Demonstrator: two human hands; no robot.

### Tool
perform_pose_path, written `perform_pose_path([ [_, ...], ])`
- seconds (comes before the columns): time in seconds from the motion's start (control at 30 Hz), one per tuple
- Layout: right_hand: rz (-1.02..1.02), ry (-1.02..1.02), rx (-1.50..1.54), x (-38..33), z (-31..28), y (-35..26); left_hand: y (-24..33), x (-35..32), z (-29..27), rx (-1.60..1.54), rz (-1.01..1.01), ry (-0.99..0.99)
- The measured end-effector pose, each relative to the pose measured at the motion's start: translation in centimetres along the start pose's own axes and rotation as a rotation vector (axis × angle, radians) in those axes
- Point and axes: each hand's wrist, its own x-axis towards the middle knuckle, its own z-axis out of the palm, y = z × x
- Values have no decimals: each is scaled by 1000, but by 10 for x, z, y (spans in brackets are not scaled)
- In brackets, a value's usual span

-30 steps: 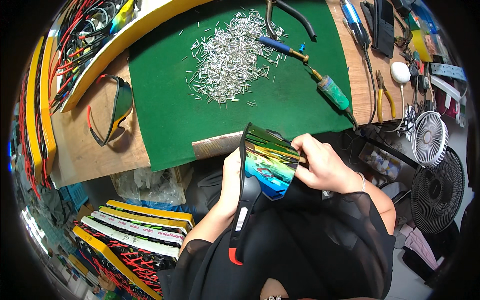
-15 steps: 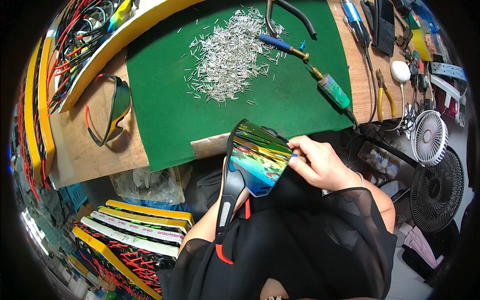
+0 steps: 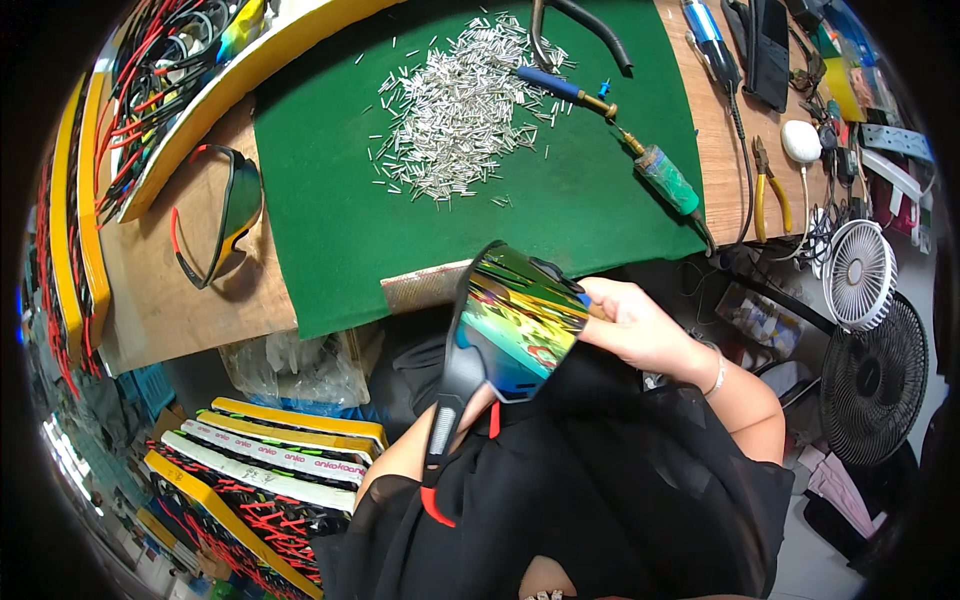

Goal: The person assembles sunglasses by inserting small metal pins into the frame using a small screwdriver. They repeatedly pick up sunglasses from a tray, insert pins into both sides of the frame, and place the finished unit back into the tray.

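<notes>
I hold a pair of sports sunglasses (image 3: 515, 325) with a rainbow mirrored lens and black frame in front of my chest, just below the bench edge. My right hand (image 3: 640, 328) grips the lens's right end with bent fingers. My left hand (image 3: 479, 402) is mostly hidden behind the lens; a little of it shows under the frame, supporting it. One black temple arm with a red tip (image 3: 440, 440) hangs down over my left forearm.
A green mat (image 3: 330, 210) on the wooden bench carries a pile of small metal pins (image 3: 455, 105), a blue-handled tool (image 3: 560, 88) and a green-handled soldering iron (image 3: 668, 180). Dark sunglasses (image 3: 220, 215) lie left. Yellow pliers (image 3: 766, 190), two fans (image 3: 858, 275), stacked boxes (image 3: 270, 450) surround me.
The sunglasses have shifted left and down toward my body and turned, with the temple arm now hanging lower. My right hand followed them.
</notes>
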Motion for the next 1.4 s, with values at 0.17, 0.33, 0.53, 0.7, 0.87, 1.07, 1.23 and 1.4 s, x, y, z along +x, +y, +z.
perform_pose_path([
  [0.17,-41,-52,110,12,10,2,2,-4,12,192,330,-124],
  [0.33,-114,-53,102,12,13,-3,-6,-3,9,384,352,-66],
  [0.53,18,19,-4,7,0,15,13,-10,19,100,262,86],
  [0.7,34,-89,-762,-3,-10,-6,43,-12,26,150,251,101],
  [0.87,-394,167,-986,17,-18,-76,50,-16,22,144,193,97],
  [1.07,-1122,585,-1460,156,-17,-111,17,0,21,-41,166,60],
  [1.23,-1059,500,-1421,137,-9,-115,51,-11,33,125,112,11],
  [1.4,-568,-208,-764,38,-29,-102,48,-5,32,108,107,26],
])
